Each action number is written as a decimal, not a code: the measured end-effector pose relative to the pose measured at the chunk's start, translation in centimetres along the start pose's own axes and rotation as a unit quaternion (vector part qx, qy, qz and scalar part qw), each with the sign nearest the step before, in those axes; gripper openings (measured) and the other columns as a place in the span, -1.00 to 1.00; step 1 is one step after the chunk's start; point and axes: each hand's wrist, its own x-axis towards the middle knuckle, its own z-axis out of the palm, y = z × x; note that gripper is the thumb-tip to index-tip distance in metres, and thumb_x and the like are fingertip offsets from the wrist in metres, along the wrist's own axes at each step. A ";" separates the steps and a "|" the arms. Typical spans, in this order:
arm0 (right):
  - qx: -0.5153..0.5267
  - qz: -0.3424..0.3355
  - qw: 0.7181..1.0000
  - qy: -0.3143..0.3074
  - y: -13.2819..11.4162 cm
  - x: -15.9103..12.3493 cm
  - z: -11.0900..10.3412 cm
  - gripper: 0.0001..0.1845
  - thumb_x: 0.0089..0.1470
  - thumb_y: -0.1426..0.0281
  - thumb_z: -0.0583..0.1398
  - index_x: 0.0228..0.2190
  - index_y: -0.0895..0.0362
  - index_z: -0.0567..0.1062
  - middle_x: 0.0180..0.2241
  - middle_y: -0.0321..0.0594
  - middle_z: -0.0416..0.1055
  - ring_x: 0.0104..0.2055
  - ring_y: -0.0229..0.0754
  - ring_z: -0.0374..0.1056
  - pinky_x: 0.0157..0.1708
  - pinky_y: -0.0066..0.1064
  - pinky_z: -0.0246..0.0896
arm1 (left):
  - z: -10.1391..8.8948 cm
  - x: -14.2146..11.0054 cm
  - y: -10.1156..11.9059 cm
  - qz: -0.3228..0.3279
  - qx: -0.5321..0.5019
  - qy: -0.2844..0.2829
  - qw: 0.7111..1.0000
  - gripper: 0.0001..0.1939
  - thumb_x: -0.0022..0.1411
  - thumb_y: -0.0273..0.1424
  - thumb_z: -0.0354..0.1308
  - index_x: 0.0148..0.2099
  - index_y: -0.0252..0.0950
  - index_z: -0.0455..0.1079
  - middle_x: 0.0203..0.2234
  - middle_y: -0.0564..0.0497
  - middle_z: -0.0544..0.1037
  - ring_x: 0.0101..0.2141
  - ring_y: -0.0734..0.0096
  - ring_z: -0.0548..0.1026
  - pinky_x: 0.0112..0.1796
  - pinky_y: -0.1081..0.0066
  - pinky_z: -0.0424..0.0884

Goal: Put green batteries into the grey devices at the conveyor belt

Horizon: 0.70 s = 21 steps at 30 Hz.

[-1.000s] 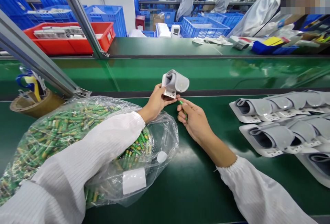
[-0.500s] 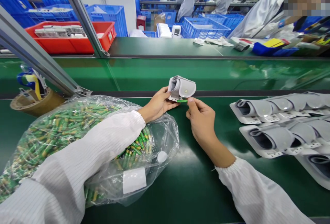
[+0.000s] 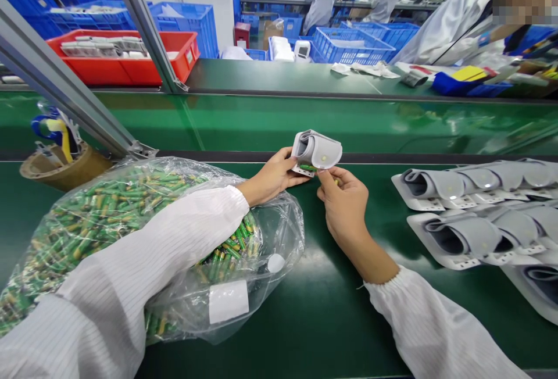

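My left hand [image 3: 275, 177] is closed on the left side of a wrist blood pressure monitor [image 3: 325, 152], a white unit with a rolled grey cuff, held up above the bench. A green battery [image 3: 307, 167] lies at the open slot along its lower edge. My right hand [image 3: 346, 201] pinches at the lower right of the monitor, its thumb and forefinger touching that edge. Between its curled fingers shows the yellowish end of another battery [image 3: 336, 181]. Under my left forearm lies a clear plastic bag [image 3: 279, 233] full of loose green and gold batteries [image 3: 117, 199].
Rows of similar cuffed monitors [image 3: 462, 233] stand at the right. A brown cup [image 3: 65, 170] with scissors and tools sits at the left, beside a slanted metal post [image 3: 143, 24]. Beyond the green ledge are a red bin [image 3: 122, 68], blue crates [image 3: 349, 45] and co-workers.
The green battery has moved from my right fingertips into the slot at the monitor's lower edge. Both hands and the monitor have shifted slightly right in the view.
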 end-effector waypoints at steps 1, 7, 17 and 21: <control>-0.003 0.003 1.000 -0.001 0.0 0.0 0.0 -0.41 -0.20 0.12 0.51 -0.26 0.27 0.54 -0.50 -0.37 0.27 -0.58 -0.47 0.03 -0.61 -0.51 -0.13 | 0.1 0.0 0.0 -0.001 0.001 -0.003 1.000 -0.88 0.49 -0.58 -0.01 0.00 -0.34 0.29 -0.14 -0.09 0.56 -0.16 0.33 0.63 0.28 -0.13 0.35; -0.172 -0.075 0.982 -0.021 0.2 -0.4 -0.8 -0.55 0.03 0.09 0.40 -0.24 0.24 0.66 -0.50 -0.31 0.32 -0.55 -0.43 0.07 -0.56 -0.47 -0.07 | 0.5 -0.2 0.2 -0.004 0.002 0.029 1.000 -0.84 0.48 -0.63 -0.05 0.00 -0.36 0.28 -0.23 -0.05 0.59 -0.23 0.38 0.65 0.30 -0.13 0.32; -0.415 -0.459 0.781 -0.083 -0.1 0.7 -1.7 -0.75 0.37 0.38 0.16 -0.19 0.22 0.64 -0.28 -0.14 0.51 -0.30 -0.31 0.38 -0.25 -0.45 0.30 | 0.2 -0.2 0.1 -0.010 -0.018 0.030 0.999 -0.81 0.43 -0.63 -0.07 -0.02 -0.35 0.30 -0.24 -0.13 0.61 -0.25 0.35 0.64 0.27 -0.09 0.37; -0.489 -0.455 0.734 -0.118 -0.2 0.9 -1.7 -0.67 0.43 0.40 0.05 -0.22 0.20 0.60 -0.21 -0.08 0.50 -0.24 -0.27 0.39 -0.26 -0.43 0.26 | -0.3 -0.1 0.0 0.000 -0.022 0.023 0.999 -0.74 0.30 -0.67 -0.06 -0.04 -0.35 0.31 -0.29 -0.09 0.57 -0.24 0.29 0.63 0.24 -0.12 0.39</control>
